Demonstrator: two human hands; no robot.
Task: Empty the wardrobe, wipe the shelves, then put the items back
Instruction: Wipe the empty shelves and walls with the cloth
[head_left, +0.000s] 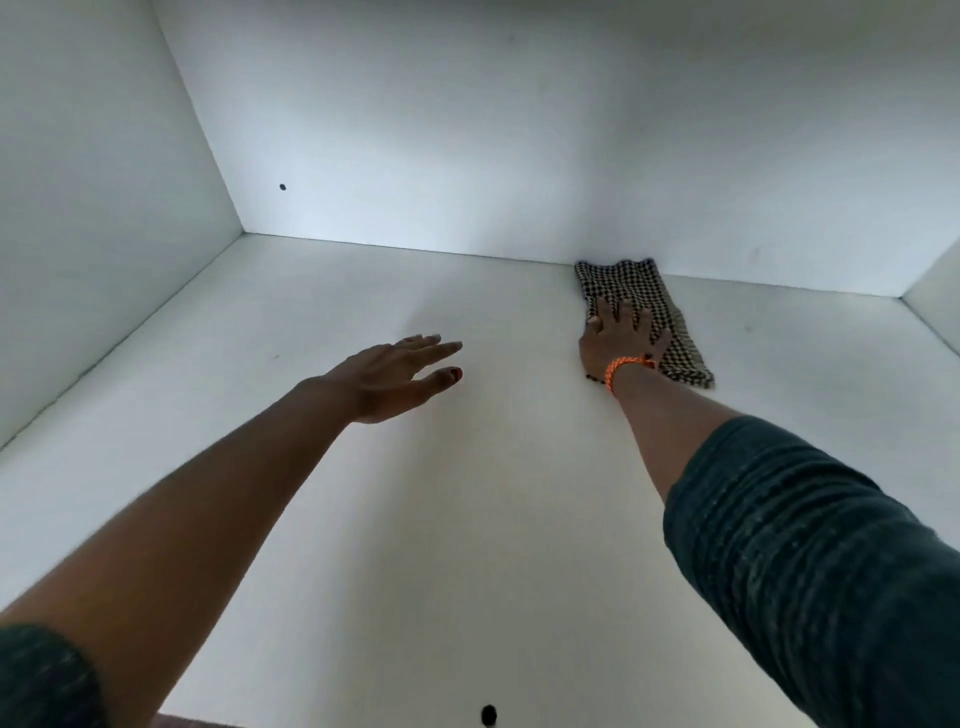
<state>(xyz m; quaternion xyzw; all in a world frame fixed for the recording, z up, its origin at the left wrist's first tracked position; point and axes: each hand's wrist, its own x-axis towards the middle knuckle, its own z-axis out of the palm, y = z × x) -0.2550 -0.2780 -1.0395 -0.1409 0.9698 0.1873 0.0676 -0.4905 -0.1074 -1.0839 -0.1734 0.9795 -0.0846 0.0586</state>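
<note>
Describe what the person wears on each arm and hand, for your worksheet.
Both forearms are bare below dark teal, ribbed sleeves pushed up toward the elbows. The right hand has an orange braided band round its wrist. The left hand shows red polish on the thumbnail.

I see a home wardrobe's interior: white shelf (467, 519), back panel (519, 130) and side wall (78, 208).
</note>
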